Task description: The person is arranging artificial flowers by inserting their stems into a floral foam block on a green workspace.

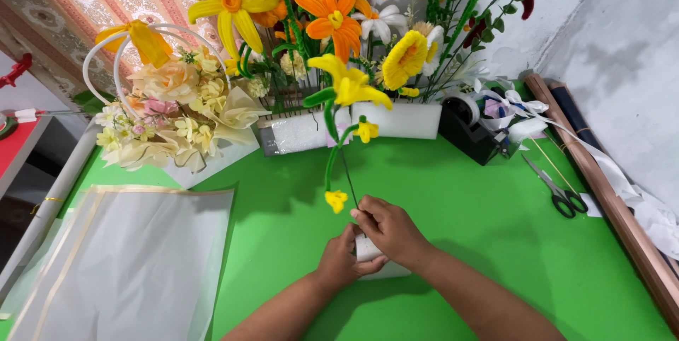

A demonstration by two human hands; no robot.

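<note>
Both hands met low at the middle of the green bench (460, 242), and the flower stem (348, 171) rose straight up from between them. Its long axis ran away from the person, nearly upright and leaning a touch left, with the blooms at the far end and the bare dark wire end down at the fingers. The right hand (389, 228) had its fingers (364, 212) closed in a pinch on the base of the stem. The left hand (338, 259) curled its fingers around a small white block (369, 250) just beneath that pinch, and the block sat on the bench under both palms.

The stem looked fuzzy and green higher up, thin and dark near the fingers. A big yellow bloom (351, 85) topped it, a smaller one (366, 130) sat just beside the stalk, and a little yellow bud (336, 200) hung just left of the fingertips.

Beyond the fingers stood white foam blocks (396, 120) packed with orange and yellow flowers. Well off to the right lay scissors (562, 194); to the left, a sheet of clear wrap (134, 256).
</note>
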